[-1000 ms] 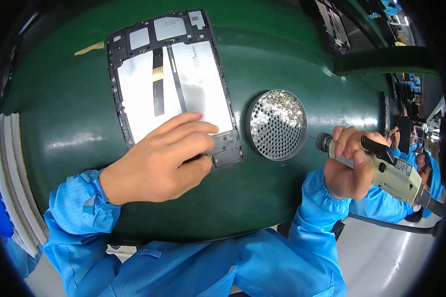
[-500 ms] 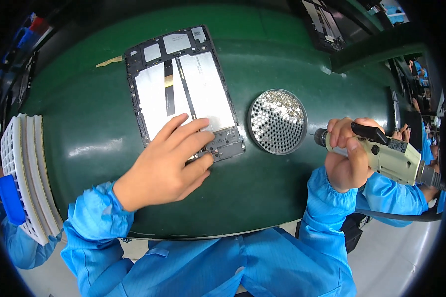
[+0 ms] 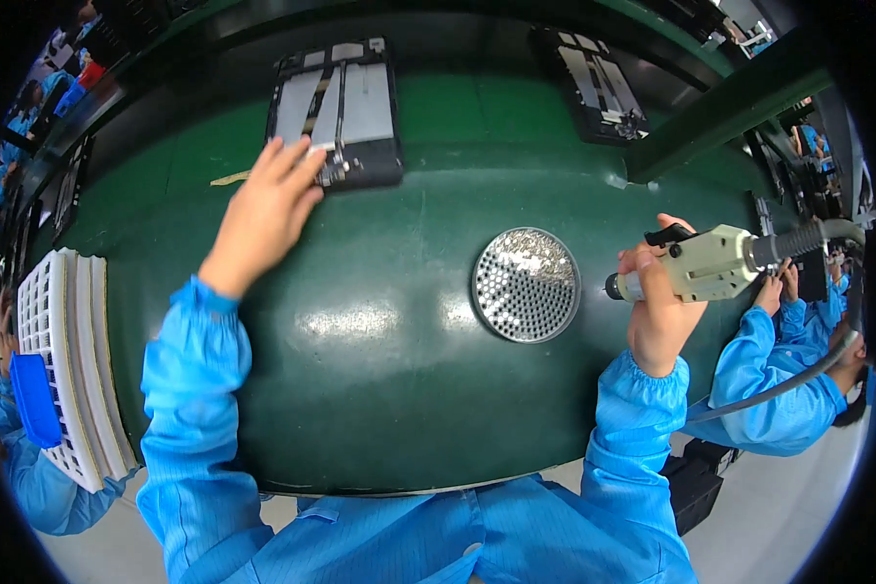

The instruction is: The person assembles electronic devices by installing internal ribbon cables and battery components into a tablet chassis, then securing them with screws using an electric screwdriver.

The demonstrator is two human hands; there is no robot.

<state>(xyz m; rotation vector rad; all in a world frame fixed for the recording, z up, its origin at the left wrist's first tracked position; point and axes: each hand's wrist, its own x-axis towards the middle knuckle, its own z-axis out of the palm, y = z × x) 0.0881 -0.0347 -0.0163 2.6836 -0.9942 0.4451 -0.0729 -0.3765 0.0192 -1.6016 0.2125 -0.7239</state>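
Observation:
At the far side of the green bench lies an opened tablet (image 3: 368, 102), with pale panels, dark strips and a dark lower end. My left hand (image 3: 268, 209) reaches to its near left corner, fingers stretched out over the edge and touching it. In my right hand (image 3: 657, 302) is a pale green electric screwdriver (image 3: 715, 265) with a black lever and a grey cable. Its tip points left, towards a round screw tray (image 3: 526, 302). Loose small screws lie heaped at the far side of that perforated tray.
A second opened tablet (image 3: 603, 86) lies at the far right, beside a green post (image 3: 711, 117). White grid trays (image 3: 68, 360) with a blue piece (image 3: 35, 399) stand at the left edge. A co-worker's sleeve (image 3: 774, 389) shows at the right.
The tablet is now farther away, and my left hand has moved away with it. The screwdriver has turned to lie more level in my right hand. The whole view has shifted.

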